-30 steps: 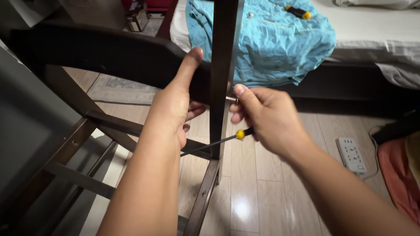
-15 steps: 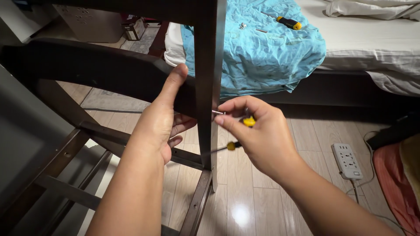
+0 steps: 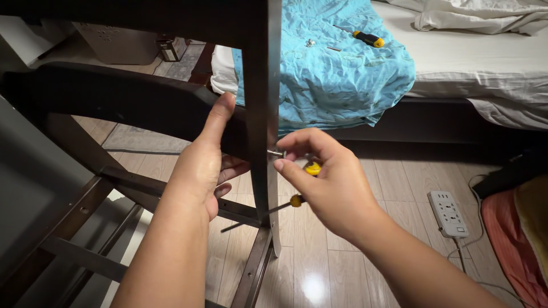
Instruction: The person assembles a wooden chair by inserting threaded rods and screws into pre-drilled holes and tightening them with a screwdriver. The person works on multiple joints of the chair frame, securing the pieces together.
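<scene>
Head view: a curved dark backrest rail (image 3: 131, 108) is pressed against the upright chair post (image 3: 264, 114) by the left hand (image 3: 202, 171), while a screw (image 3: 276, 153) is pinched at the post by the right hand (image 3: 328, 182), 2 yellow-tipped screwdrivers (image 3: 302, 185) tucked under its fingers, so straight seating is judged needed.

Two bare forearms, no sleeves, no rings.

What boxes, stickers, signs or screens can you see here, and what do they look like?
No packages, signs or screens show.
Box: on the floor at the top left, behind the chair; grey, boxy, its kind unclear.
Power strip: on the wood floor at the right; white, oblong, rows of sockets; any label on it is too small to tell.
</scene>
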